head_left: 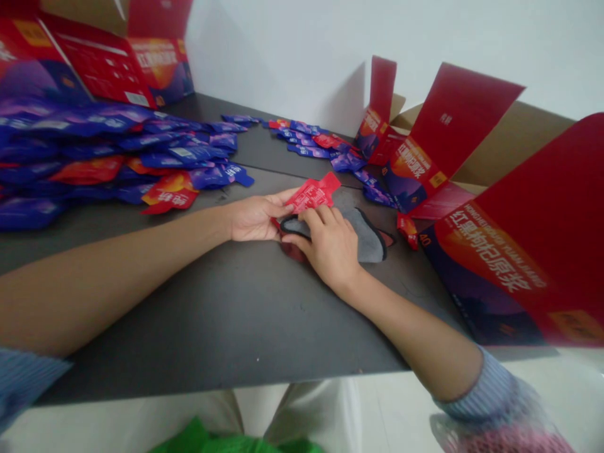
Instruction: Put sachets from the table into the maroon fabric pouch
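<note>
My left hand [260, 217] holds a red sachet [312, 194] with pale print, its thumb on the lower left end and the spout end pointing up and right. Pinched in my right hand [329, 244] is a grey cloth [365, 238] with a black border, pressed near the sachet's lower edge. The rest of the cloth spreads out to the right, just above the table. My left fingertips are partly hidden behind the sachet and cloth.
A pile of blue and red sachets [117, 151] covers the table's left side. More sachets [306, 139] lie at the back. Open red cartons stand at the left [101, 63] and right [514, 251]. The dark table's front edge [226, 385] runs before my lap.
</note>
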Demonstrator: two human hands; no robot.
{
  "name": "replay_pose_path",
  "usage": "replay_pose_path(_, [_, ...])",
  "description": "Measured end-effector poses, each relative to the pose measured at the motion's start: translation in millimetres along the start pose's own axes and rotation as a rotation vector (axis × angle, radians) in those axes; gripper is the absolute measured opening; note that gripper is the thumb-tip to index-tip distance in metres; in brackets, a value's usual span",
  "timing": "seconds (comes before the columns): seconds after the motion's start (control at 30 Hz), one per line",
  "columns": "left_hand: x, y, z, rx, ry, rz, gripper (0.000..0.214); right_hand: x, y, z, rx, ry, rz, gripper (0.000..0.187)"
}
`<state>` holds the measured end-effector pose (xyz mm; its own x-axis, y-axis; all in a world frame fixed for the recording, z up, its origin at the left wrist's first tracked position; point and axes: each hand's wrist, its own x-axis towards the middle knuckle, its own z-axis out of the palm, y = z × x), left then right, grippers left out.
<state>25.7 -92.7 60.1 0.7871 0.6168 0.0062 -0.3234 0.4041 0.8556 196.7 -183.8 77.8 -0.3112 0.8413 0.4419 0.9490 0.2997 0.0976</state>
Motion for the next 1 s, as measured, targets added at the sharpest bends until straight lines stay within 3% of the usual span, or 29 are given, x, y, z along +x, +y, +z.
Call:
replay_pose_path(0.17, [-2,1,0.0,0.059,-0.069,-0.034,0.068,8,19,0,0.008,0.043,0.113,0.046])
replay_pose_path(0.37, [-4,-1,-3.2,0.077,-0.076,-0.042,0.071,19,48,6,-0.06,-0.01,0.293,0.039])
replay_pose_path(0.5, [-4,-2,-5.3,0.054,-0.03,-0.038,0.056,19,65,9,-0.032,0.144,0.365,0.04])
replay_pose_path(0.6, [-1,-3,-7.1,0.031,-0.013,-0.042,0.064,12,59,0,0.084,0.37,0.302,0.044])
replay_pose_path(0.77, [3,-2,-5.9,0.008,-0.05,-0.024,0.084,-7,29,-21,0.19,0.641,0.0,0.041])
replay_pose_path(0.87, [2,0,0.6,0.025,-0.031,-0.013,0.089,-13,18,-22,0.19,0.616,-0.118,0.039])
replay_pose_path(1.0, [-3,-1,12.0,0.105,0.056,0.051,0.083,-9,9,-14,0.109,0.35,-0.126,0.04])
